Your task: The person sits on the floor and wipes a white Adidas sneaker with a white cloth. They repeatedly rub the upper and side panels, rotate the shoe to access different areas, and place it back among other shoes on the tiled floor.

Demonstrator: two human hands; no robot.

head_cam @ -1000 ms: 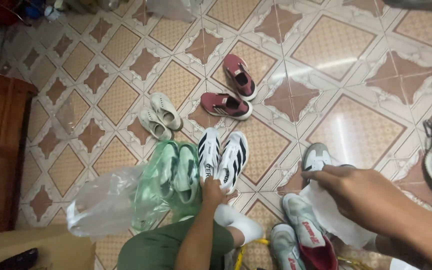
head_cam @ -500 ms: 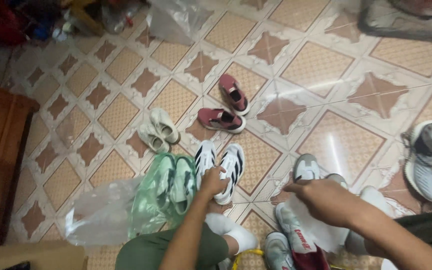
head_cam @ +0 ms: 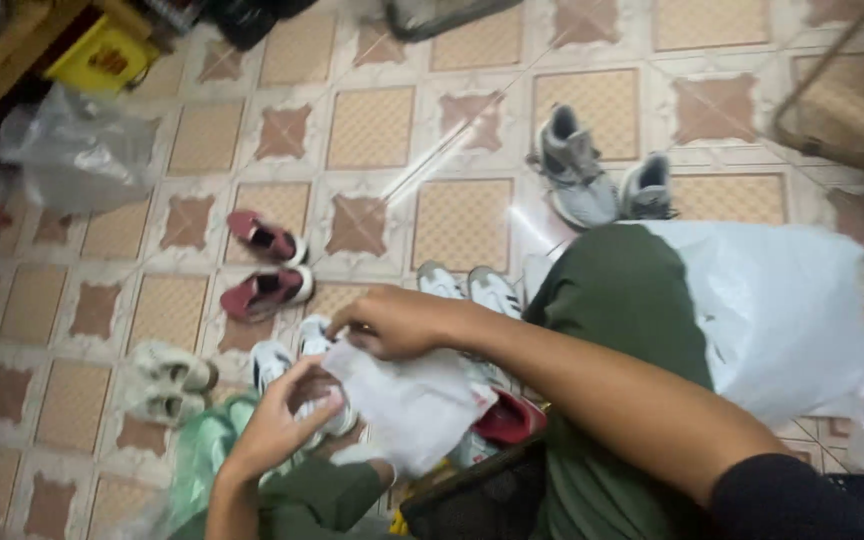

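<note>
Head view: both hands, left hand (head_cam: 277, 425) and right hand (head_cam: 392, 322), pinch a crumpled white bag (head_cam: 412, 400).

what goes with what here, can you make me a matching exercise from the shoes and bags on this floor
Things:
1. maroon shoes
2. grey sneakers
3. white plastic bag
4. yellow crate

Places:
a. top left corner
b. held in both hands
c. beyond the green-clad knee, upper right of middle
d. left of the hands, on the tiles

Pairs: 1-d, 2-c, 3-b, 4-a
</note>
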